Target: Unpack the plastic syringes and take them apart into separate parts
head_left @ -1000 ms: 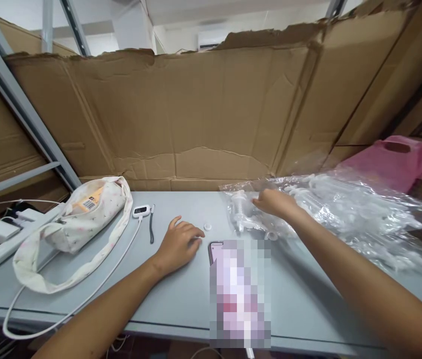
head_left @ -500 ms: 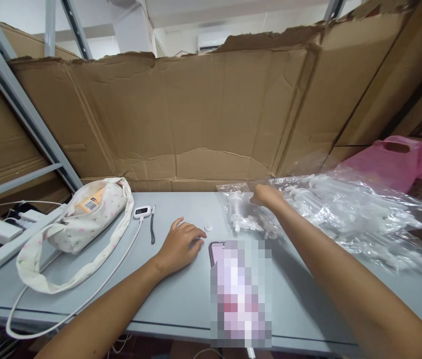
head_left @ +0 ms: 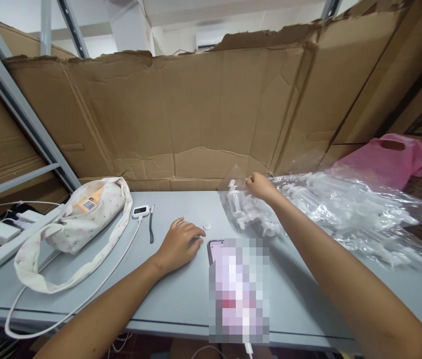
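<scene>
- The right hand (head_left: 258, 187) pinches the top of a small clear plastic bag of white pump parts (head_left: 246, 212) near the far edge of the grey table (head_left: 181, 299), right of its middle.
- The left hand (head_left: 181, 244) lies palm down mid-table, fingers loosely bent, holding nothing.
- A small white round cap (head_left: 207, 226) sits just beyond its fingertips.
- A large clear plastic bag of white parts (head_left: 345, 209) sprawls toward the right edge.
- A cream floral fabric pouch (head_left: 83, 214) lies near the left edge.

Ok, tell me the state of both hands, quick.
Left hand: open, resting flat on the table, holding nothing.
Right hand: closed, pinching the top of a clear bag.
</scene>
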The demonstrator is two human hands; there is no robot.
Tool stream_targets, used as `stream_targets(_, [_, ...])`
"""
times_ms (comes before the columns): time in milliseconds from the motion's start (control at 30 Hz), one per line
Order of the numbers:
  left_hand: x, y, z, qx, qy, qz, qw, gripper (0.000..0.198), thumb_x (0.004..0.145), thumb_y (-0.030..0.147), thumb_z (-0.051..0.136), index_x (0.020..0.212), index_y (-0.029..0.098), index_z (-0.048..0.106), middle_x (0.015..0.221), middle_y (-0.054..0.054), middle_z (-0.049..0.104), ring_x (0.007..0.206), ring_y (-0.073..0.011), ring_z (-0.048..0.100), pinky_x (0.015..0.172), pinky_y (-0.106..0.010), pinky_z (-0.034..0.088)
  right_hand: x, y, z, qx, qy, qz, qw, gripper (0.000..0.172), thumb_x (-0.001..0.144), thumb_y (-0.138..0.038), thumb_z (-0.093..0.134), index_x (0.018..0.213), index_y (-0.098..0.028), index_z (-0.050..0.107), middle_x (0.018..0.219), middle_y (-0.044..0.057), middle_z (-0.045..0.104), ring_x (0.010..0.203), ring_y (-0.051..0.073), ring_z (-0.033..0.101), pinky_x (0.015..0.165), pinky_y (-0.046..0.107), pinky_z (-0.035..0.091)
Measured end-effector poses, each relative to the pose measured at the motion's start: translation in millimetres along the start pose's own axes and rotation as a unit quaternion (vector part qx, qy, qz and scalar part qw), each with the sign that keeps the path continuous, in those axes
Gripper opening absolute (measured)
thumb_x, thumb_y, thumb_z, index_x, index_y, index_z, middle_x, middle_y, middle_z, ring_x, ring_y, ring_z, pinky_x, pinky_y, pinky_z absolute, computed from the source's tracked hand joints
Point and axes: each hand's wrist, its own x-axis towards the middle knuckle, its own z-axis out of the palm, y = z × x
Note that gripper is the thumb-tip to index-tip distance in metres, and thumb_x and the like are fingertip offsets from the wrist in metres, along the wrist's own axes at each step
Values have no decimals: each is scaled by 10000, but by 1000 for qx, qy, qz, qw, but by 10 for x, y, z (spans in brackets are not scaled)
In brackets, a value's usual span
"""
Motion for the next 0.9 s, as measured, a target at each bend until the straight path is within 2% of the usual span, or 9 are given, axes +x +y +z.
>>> stream_targets(100, [-7,1,3,-3,-2,-1,1000,179,879,229,470,976,244,619,965,3,675,952,-163,598,1109,-474,233,-17,3,-54,84,2,-1,996,197,899,-237,389,904,-152,566,864,122,703,775,204,667,617,254,471])
stream_targets(267, [-5,19,-5,-8,-7,0,1000,184,878,226,468,981,242,620,976,-3,676,956,-161,602,1105,-473,242,-161,-43,-266,212,-27,-13,977,195,943,-208,302,931,-183,496,927,118,708,777,180,675,620,262,514])
stream_targets(467, [0,26,-4,-12,-9,6,1000,190,877,224,462,977,243,623,986,-9,682,965,-175,603,1088,-471,273,-352,-143,-513,379,-34,16,925,138,962,-211,302,971,-200,439,971,127,702,785,183,680,676,290,526])
stream_targets(600, [5,36,-2,-9,-12,6,1000,184,875,224,468,973,239,623,974,-11,682,954,-181,599,1076,-463,289,-371,-124,-533,340,-10,-8,941,139,961,-213,309,999,-209,442,901,106,709,729,181,675,678,294,519])
stream_targets(733, [11,58,6,-15,-15,14,1000,223,890,218,449,1057,239,595,1056,-14,660,1000,-173,583,1081,-450,289,-394,-83,-515,282,21,-52,958,91,951,-227,353,936,-225,443,836,77,706,700,180,675,678,283,516])
stream_targets(900, [12,73,33,-13,-8,32,999,274,897,223,445,1145,249,557,1135,-36,611,1062,-189,546,1043,-434,344,-490,-105,-511,239,35,-66,968,99,947,-219,362,864,-234,414,800,60,702,711,177,671,621,253,490])
